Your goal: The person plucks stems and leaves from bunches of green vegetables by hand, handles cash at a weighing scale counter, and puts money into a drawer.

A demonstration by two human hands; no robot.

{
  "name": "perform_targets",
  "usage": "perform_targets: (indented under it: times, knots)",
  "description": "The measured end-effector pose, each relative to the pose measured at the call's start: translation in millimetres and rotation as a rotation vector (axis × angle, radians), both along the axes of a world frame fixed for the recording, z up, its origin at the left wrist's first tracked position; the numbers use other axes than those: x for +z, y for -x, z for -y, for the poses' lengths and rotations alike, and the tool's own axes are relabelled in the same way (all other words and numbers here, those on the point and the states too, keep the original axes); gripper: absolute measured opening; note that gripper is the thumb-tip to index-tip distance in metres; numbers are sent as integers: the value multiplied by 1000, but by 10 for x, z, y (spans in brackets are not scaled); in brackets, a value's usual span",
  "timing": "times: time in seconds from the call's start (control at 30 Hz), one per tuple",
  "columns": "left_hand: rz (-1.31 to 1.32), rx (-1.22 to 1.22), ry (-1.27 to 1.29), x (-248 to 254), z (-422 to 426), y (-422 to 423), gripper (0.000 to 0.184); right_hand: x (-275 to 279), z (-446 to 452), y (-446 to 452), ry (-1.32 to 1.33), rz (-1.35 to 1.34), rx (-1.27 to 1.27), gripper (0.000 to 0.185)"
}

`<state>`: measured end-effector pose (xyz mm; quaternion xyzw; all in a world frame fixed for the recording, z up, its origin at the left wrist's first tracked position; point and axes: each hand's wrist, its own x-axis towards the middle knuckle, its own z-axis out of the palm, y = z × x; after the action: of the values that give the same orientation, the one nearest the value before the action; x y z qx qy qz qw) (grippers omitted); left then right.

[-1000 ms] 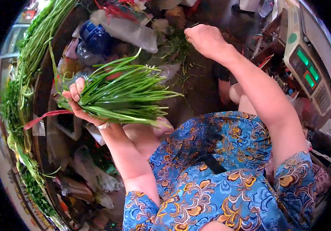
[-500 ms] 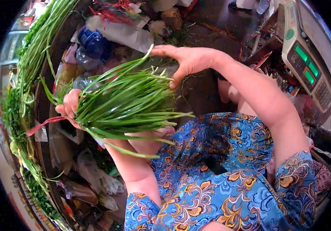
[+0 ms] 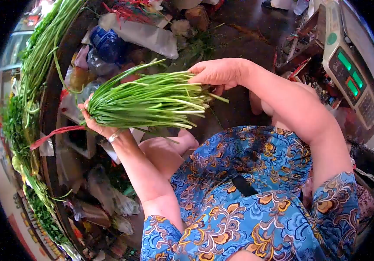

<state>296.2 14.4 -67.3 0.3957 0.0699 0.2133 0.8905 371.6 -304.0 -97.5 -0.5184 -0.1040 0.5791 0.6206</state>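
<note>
A bunch of long green stalks (image 3: 148,100) lies across my left hand (image 3: 95,119), which is wrapped round its leafy end at the left. The pale cut ends point right. My right hand (image 3: 217,74) is at those ends, its fingers bent against the upper stalks; the fingertips are partly hidden, and whether they pinch any stalk is unclear. A red strip (image 3: 56,134) sticks out to the left beside my left hand.
Greens (image 3: 43,65) line the curved ledge at the left. A blue container (image 3: 108,43) and clear plastic bags (image 3: 108,191) lie beyond and below the bunch. A scale (image 3: 352,78) with green digits stands at the right. Red string (image 3: 130,12) lies at the top.
My right hand has come down and left from the floor scraps to the stalk ends, and its fingers have drawn in. The stalks, spread wider half a second ago, now lie closer together.
</note>
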Motion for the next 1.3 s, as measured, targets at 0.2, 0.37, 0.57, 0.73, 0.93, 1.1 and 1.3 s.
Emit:
perform_targets:
  times: [0.2,0.37,0.57,0.73,0.93,1.1,1.3]
  knots:
    - [-15,-24,25,-136,-324,1,33,-75,90,-164,-13,14,103,18]
    - [-43,73,-41,-14,-155,24,35,-100,261,-281,203,413,94,15]
    - [-199,475,-303,223,502,-142,30,21,220,-91,-82,320,90,39]
    - [-300,492,-796,141,1052,-234,26,-224,-169,348,-300,-186,362,80]
    - [205,-12,-1234,2,1536,-151,19,-144,-192,221,-718,-588,-56,88]
    - [694,-169,-1607,88,1785,-103,20,109,-23,160,-735,-346,-467,89]
    - [794,-337,-1643,188,2075,160,24,241,177,81,-803,-389,-505,79]
